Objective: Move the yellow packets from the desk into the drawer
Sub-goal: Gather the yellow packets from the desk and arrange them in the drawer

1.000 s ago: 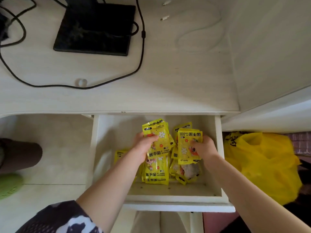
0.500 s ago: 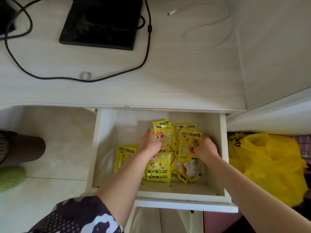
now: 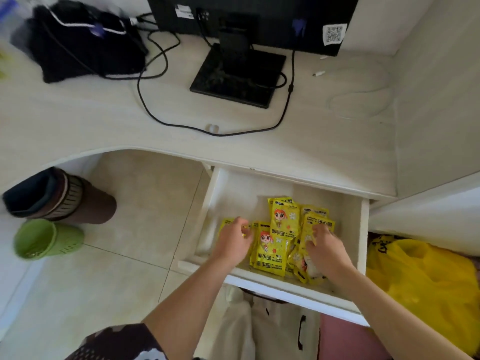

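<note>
- The left hand (image 3: 235, 239) has shifted from the upright middle packet to the drawer's left side, fingers loosely spread over a mostly hidden packet.
- The right hand (image 3: 323, 246) stays on the right pile, fingers curled; its grip is unclear.
- Glossy yellow packets (image 3: 272, 252) overlap inside the open white drawer (image 3: 362, 237); the pale wood-grain desk (image 3: 104, 120) holds none.

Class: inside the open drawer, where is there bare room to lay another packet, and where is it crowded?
Free: the drawer floor behind the yellow packets and in its back-left corner. Crowded: the front middle and right, under the left hand and right hand.
</note>
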`<state>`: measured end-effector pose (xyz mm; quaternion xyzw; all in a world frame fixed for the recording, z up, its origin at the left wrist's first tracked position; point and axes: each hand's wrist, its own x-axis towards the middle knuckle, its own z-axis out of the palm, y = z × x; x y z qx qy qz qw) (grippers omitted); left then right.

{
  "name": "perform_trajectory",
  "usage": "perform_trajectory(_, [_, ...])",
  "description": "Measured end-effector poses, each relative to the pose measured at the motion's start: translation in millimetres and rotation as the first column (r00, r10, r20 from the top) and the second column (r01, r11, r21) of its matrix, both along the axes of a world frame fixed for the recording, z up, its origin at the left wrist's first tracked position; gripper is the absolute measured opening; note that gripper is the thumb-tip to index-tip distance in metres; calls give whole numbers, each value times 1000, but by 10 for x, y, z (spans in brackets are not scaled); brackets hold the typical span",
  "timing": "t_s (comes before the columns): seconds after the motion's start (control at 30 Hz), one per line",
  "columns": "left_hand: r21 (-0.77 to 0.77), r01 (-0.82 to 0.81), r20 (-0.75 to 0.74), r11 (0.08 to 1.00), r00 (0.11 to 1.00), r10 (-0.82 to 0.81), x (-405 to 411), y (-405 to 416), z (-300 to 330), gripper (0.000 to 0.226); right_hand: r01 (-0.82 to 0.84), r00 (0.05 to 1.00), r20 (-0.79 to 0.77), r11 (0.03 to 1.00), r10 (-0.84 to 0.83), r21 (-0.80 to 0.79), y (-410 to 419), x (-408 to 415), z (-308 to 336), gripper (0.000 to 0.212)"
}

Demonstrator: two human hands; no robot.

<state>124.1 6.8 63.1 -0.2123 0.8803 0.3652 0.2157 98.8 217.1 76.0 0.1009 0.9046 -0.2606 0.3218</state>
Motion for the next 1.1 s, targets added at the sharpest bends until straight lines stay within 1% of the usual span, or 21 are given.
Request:
perform_trajectory(0.13, [-33, -47, -97, 998, 994, 44, 390, -329, 326, 26, -170, 983, -80, 985, 168, -17, -345, 110, 298, 43])
perform_trajectory(0.27, [-45, -196, -172, 980, 967, 186, 812, -716, 546, 24, -339, 934, -134, 940, 332, -32, -804, 224, 489, 36])
perform_trajectory(0.37, [-77, -320, -200, 944, 933, 300, 1146, -967, 665, 23, -438, 887, -182, 898, 424, -46, -1212, 305, 609, 34])
perform_trajectory(0.43, [-92, -393, -215, 915, 905, 367, 1372, -1117, 730, 24, -516, 841, -220, 855, 493, -57, -1496, 376, 684, 34])
perform_trajectory(0.53, [-103, -501, -230, 859, 852, 470, 1691, -1355, 862, 24, -649, 746, -251, 757, 617, -67, -1957, 525, 800, 34])
perform_trajectory(0.7, [-129, -611, -294, 781, 776, 559, 2211, -1771, 1054, 24, -736, 661, -299, 671, 688, -83, -2675, 879, 895, 34])
perform_trajectory(0.8, [-160, -622, -285, 767, 773, 567, 2512, -2036, 1107, 24, -774, 616, -322, 628, 719, -78, -3077, 1109, 914, 32])
perform_trajectory(0.87, [-163, -646, -293, 746, 754, 588, 2699, -2239, 1117, 24, -793, 592, -320, 605, 739, -70, -3339, 1259, 906, 33])
perform_trajectory(1.1, [-169, -729, -308, 664, 679, 666, 3203, -2962, 1117, 22, -833, 544, -306, 546, 781, -89, -4106, 1676, 901, 37])
